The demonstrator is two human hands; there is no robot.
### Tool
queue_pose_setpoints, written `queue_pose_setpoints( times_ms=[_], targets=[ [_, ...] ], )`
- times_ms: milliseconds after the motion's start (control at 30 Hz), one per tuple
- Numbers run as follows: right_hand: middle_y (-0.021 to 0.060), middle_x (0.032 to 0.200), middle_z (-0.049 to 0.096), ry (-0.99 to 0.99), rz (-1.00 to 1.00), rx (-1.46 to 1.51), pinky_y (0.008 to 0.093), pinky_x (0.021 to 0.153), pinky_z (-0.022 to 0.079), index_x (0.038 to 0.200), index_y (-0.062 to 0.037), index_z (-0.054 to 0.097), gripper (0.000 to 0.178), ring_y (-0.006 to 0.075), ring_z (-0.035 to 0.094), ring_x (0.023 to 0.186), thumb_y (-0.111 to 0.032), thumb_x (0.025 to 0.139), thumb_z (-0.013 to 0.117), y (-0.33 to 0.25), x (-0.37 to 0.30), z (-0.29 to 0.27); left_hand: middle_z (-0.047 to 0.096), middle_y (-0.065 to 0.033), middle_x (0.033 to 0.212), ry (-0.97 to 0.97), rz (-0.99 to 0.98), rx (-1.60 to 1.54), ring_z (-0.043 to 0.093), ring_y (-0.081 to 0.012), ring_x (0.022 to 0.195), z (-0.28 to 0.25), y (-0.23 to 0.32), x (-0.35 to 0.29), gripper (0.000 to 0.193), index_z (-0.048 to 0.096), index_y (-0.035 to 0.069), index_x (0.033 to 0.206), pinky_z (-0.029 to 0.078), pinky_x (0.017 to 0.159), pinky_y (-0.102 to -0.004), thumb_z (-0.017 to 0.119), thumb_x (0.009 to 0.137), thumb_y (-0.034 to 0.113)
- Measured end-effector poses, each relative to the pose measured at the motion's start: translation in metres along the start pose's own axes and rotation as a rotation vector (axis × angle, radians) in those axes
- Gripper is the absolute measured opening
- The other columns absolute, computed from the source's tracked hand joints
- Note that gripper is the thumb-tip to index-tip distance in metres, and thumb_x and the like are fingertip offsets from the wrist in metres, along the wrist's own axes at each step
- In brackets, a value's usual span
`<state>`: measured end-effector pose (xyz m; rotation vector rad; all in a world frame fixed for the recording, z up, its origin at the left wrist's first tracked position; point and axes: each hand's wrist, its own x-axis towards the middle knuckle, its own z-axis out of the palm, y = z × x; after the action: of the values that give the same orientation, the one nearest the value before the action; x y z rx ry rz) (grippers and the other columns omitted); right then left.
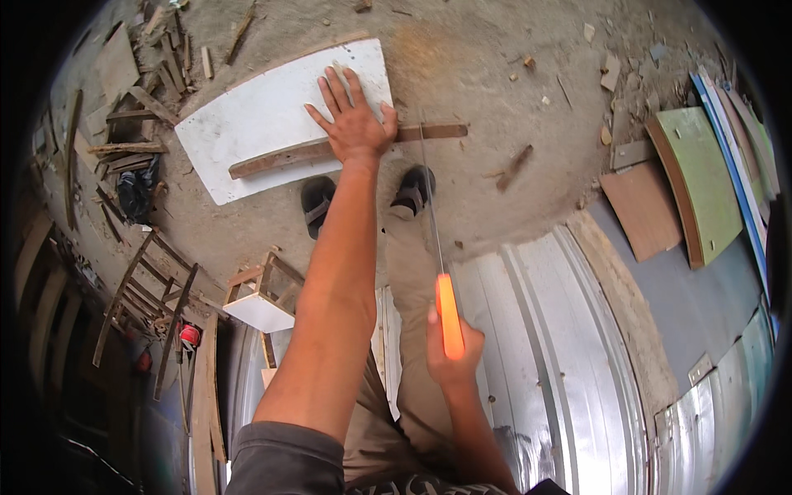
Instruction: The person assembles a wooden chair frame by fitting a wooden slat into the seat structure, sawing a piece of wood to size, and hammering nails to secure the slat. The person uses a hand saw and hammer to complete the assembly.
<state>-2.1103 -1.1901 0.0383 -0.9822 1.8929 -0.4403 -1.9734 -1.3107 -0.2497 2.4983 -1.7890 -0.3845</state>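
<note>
Nearest you, your right hand [450, 351] is clenched around the orange handle of a handsaw [445, 318], whose thin blade runs forward and away toward the strip; keep that grip firm but the wrist loose, so that the blade travels in one plane. Just beyond, your two sandalled feet [318, 205] stand on the sandy ground [495, 74] at the near edge of the work; a wide stance would likely steady you. Farther out, your left hand [353, 124] lies flat with fingers spread, pressing a narrow dark wooden strip [272, 157] onto a white board [256, 115] on the ground. Judged from here, bear down close to the cut yet keep your fingers well clear of the blade line. Scrap timber [132, 124] lies heaped to the far left.
</note>
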Motion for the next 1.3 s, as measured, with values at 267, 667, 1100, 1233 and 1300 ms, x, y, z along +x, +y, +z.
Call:
queue_pose_setpoints(
  times_ms=[267, 667, 1100, 1233, 1300],
  targets=[
    [0.0082, 0.055, 0.054, -0.028, -0.023, -0.018, 0.0339, 0.048, 0.039, 0.072, 0.0014, 0.061, 0.03, 0.0137, 0.048, 0.049, -0.018, 0.094, 0.066, 0.029, 0.001, -0.006, 0.012, -0.02, 0.165, 0.009, -0.006, -0.02, 0.008, -0.0362, 0.153, 0.0, -0.001, 0.001, 0.09, 0.021, 0.007, 0.157, 0.001, 0.117, -0.0664, 0.052, 0.082, 0.046],
    [0.0072, 0.051, 0.049, -0.029, 0.088, 0.0, 0.0343, 0.045, 0.036, 0.067, -0.0007, 0.057, 0.038, 0.0134, 0.046, 0.047, -0.025, 0.095, 0.067, 0.003, -0.002, -0.014, 0.012, -0.0232, 0.164, 0.015, 0.029, 0.003, 0.006, -0.037, 0.153, -0.001, 0.003, 0.006, 0.09, 0.022, 0.005, 0.156, 0.001, 0.116, -0.0678, 0.053, 0.081, 0.045],
    [0.0048, 0.053, 0.049, -0.101, 0.183, -0.049, 0.0339, 0.046, 0.034, 0.064, -0.001, 0.053, 0.041, 0.0107, 0.041, 0.049, -0.024, 0.096, 0.065, -0.002, 0.043, 0.007, 0.011, -0.0233, 0.164, -0.05, 0.018, 0.023, 0.005, -0.0388, 0.153, -0.002, 0.004, -0.001, 0.091, 0.021, 0.005, 0.156, 0.001, 0.116, -0.0685, 0.053, 0.081, 0.045],
    [0.004, 0.052, 0.05, -0.016, 0.09, 0.01, 0.0341, 0.046, 0.034, 0.064, -0.0005, 0.054, 0.041, 0.0092, 0.04, 0.049, -0.023, 0.096, 0.065, 0.006, 0.021, 0.001, 0.01, -0.0243, 0.164, -0.075, 0.03, 0.028, 0.005, -0.04, 0.153, -0.006, 0.006, -0.011, 0.091, 0.021, 0.005, 0.156, 0.001, 0.115, -0.0697, 0.054, 0.081, 0.045],
    [0.005, 0.053, 0.051, -0.003, 0.111, 0.049, 0.0337, 0.047, 0.036, 0.068, 0.0002, 0.057, 0.037, 0.0099, 0.042, 0.05, -0.022, 0.096, 0.065, -0.007, 0.013, -0.006, 0.01, -0.0241, 0.164, -0.067, 0.043, 0.035, 0.005, -0.0404, 0.153, -0.007, 0.003, -0.006, 0.091, 0.021, 0.006, 0.156, 0.001, 0.115, -0.0702, 0.054, 0.081, 0.045]
  ],
)
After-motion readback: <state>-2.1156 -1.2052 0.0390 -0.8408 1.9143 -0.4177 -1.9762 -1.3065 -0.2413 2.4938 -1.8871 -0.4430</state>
